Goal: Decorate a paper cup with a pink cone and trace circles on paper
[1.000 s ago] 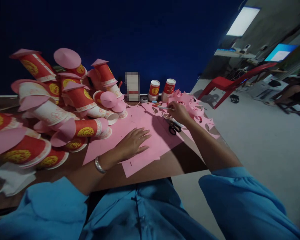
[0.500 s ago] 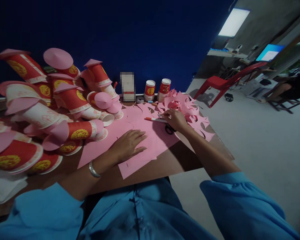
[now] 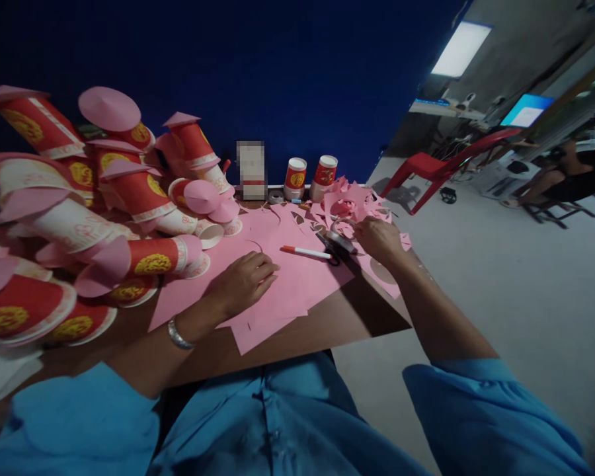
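A person in blue sleeves works at a brown bench [image 3: 297, 334] strewn with pink paper. The left hand [image 3: 242, 281], near the middle of the frame, lies on a large pink sheet [image 3: 297, 281], its fingers loosely curled and pressed to the paper, gripping nothing. The right hand [image 3: 377, 239], right of centre, reaches to a pair of scissors [image 3: 334, 243] lying at the sheet's far edge; its fingers are bent around the handle end, though whether they have closed on it cannot be told. A red-capped marker [image 3: 307, 252] lies loose on the sheet between the two hands, just beside the scissors. Pink cut-outs [image 3: 357, 201] are heaped behind the right hand. Red and white paper cups with pink cone tops [image 3: 129, 192] are piled across the left of the frame, and two upright cups [image 3: 310, 177] stand at the bench's far edge. A red chair [image 3: 441, 168] stands on the floor at upper right.
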Action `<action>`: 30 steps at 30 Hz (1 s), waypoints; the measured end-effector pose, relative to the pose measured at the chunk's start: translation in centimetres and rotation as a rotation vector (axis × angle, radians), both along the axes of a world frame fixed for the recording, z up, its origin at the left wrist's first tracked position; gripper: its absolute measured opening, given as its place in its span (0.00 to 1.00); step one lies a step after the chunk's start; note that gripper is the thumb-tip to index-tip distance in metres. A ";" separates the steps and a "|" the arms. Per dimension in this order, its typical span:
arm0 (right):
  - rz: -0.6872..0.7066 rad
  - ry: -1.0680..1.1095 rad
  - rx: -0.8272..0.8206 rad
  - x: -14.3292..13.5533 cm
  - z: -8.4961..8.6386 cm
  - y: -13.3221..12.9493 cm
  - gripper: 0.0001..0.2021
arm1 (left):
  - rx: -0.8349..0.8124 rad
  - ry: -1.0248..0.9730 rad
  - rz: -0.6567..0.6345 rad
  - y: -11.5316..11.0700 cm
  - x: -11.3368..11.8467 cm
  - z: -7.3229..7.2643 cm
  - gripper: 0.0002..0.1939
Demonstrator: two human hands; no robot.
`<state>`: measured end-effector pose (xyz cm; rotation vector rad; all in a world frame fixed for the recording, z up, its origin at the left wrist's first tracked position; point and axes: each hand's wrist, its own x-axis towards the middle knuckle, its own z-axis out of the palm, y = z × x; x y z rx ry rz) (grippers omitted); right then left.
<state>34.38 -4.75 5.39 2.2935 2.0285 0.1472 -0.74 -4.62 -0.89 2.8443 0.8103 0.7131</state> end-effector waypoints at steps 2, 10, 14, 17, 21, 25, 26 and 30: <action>0.026 -0.009 -0.025 0.1 -0.4 -0.1 0.15 | -0.004 -0.002 -0.008 0.0 0.0 0.0 0.12; 0.083 0.007 0.031 -0.4 0.5 -0.5 0.18 | -0.151 -0.041 0.048 0.3 -0.1 -0.3 0.14; 0.368 0.279 0.268 -3.9 0.9 -3.2 0.16 | -0.299 -0.188 0.141 1.1 -0.2 -0.6 0.13; 0.801 0.371 0.216 -8.1 -0.2 -6.0 0.15 | -0.352 -0.371 0.223 1.6 -0.4 -0.7 0.13; 1.113 0.276 0.159 -12.3 -2.5 -7.7 0.09 | -0.378 -0.503 0.294 1.9 -0.6 -0.6 0.15; 1.121 0.169 0.081 -13.2 -3.5 -7.4 0.08 | -0.280 -0.581 0.285 1.9 -0.6 -0.6 0.18; 1.115 0.153 0.071 -13.2 -3.6 -7.3 0.09 | -0.267 -0.587 0.281 1.9 -0.6 -0.6 0.18; 1.103 0.194 0.048 -12.9 -3.6 -7.3 0.20 | -0.248 -0.591 0.287 2.1 -0.7 -0.7 0.17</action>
